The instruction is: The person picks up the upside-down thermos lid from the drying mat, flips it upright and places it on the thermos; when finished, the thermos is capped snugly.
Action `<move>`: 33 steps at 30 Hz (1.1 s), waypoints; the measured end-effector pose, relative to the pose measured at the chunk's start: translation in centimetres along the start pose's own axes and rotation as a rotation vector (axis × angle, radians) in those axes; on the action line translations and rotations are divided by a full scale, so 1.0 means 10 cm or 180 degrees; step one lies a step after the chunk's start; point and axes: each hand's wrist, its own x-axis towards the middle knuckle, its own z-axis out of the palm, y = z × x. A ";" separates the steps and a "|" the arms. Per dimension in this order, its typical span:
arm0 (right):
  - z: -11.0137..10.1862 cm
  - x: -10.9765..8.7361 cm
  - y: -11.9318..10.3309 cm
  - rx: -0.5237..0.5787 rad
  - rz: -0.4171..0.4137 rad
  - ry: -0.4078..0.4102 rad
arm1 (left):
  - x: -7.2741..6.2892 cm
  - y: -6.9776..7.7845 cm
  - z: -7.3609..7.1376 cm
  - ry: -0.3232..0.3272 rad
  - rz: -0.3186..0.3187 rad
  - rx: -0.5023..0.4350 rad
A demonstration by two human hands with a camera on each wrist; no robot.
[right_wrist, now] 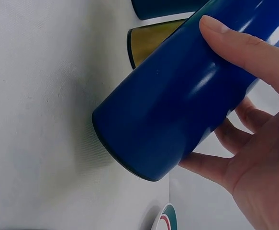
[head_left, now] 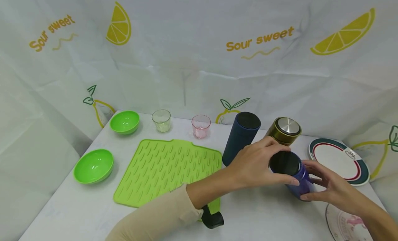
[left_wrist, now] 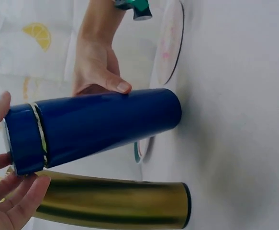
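Observation:
A blue thermos flask point(head_left: 300, 187) with a dark cap top stands between my two hands, leaning slightly. My left hand point(head_left: 259, 161) reaches over it from the left and holds its cap point(left_wrist: 24, 139) between thumb and fingers. Lower down, my right hand point(head_left: 331, 185) grips the body from the right, the thumb lying along the blue side point(right_wrist: 163, 100) and the fingers round the back. Just behind it is a gold flask point(head_left: 281, 132) with a silver lid, partly covered by my left hand. To the left stands a dark blue flask point(head_left: 240, 137).
A green ridged mat point(head_left: 168, 168) lies left of the flasks. Further left are two green bowls point(head_left: 124, 122), with a clear glass point(head_left: 161, 122) and a pink glass point(head_left: 201, 127) along the back. At right lie a green-rimmed plate point(head_left: 335, 158) and a pink-patterned plate point(head_left: 345, 223).

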 end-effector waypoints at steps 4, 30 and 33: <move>0.00 0.01 -0.02 0.0000 -0.0014 -0.0040 | 0.01 0.00 -0.09 -0.0236 0.0214 -0.0014; 0.00 0.04 -0.03 -0.0236 0.0156 -0.0079 | -0.02 0.05 -0.15 -0.0561 0.0043 0.0226; 0.00 0.05 -0.05 -0.0243 0.0160 -0.0073 | -0.03 0.06 -0.13 -0.0438 -0.0059 0.0341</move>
